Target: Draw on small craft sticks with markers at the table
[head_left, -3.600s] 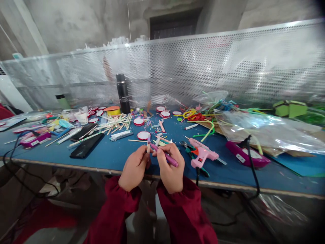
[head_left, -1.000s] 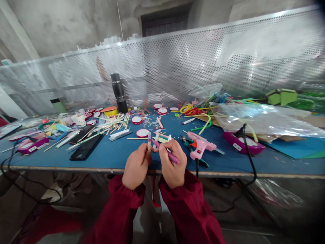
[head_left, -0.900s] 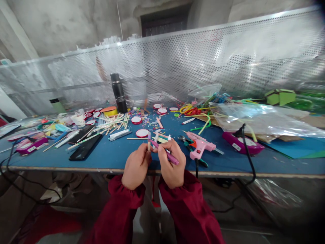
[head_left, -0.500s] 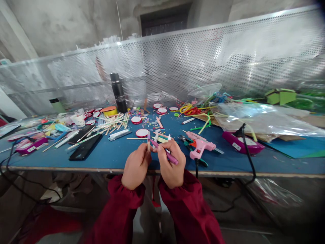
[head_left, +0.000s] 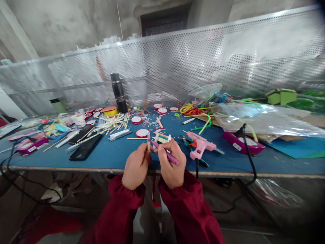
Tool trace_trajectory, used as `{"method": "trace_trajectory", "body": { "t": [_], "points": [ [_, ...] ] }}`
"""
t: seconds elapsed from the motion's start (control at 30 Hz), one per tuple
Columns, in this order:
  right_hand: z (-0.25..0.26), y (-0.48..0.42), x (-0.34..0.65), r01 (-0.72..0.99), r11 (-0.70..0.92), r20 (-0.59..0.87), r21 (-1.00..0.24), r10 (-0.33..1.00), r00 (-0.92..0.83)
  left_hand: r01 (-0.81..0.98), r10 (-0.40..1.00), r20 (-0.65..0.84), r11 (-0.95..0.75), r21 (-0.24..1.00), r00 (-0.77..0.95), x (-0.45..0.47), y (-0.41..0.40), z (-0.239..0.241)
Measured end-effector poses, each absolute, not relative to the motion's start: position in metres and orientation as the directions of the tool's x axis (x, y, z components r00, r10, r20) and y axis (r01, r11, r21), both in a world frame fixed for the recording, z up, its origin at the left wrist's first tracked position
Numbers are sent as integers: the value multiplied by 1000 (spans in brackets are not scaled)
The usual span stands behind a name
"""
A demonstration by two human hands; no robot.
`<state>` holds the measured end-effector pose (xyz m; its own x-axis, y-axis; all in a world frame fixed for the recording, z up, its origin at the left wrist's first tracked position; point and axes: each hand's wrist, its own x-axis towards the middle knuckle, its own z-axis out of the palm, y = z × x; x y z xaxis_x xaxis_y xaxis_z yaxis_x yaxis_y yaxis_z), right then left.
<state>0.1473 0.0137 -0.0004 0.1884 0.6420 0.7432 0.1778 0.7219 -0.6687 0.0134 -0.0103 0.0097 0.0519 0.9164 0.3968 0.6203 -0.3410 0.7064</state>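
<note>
Pinched upright between the fingers of my left hand is a short craft stick, purple on its upper part and pale below. My right hand is closed around a purple marker in a writing grip. The marker's tip points left at the stick; whether they touch I cannot tell. Just beyond my hands lies a round white disc with a red rim, and several pale sticks and strips lie partly hidden behind my fingers. To the right of my right hand are pliers and a pink glue gun.
A black phone, white markers and a pile of wooden sticks lie to the left. Behind them stands a black bottle. A purple box with a cable and plastic bags cover the right side. Perforated metal panels close off the back.
Almost nothing differs. Both hands keep the same grips on the stick and the marker, with only a very slight shift of the view.
</note>
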Motion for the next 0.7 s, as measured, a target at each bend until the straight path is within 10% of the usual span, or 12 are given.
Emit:
{"method": "trace_trajectory", "body": {
  "t": [0.7],
  "points": [
    [-1,13,148,178,724,745,-667,641,185,626,917,397,-333,705,41,14,-11,9]
  ]
}}
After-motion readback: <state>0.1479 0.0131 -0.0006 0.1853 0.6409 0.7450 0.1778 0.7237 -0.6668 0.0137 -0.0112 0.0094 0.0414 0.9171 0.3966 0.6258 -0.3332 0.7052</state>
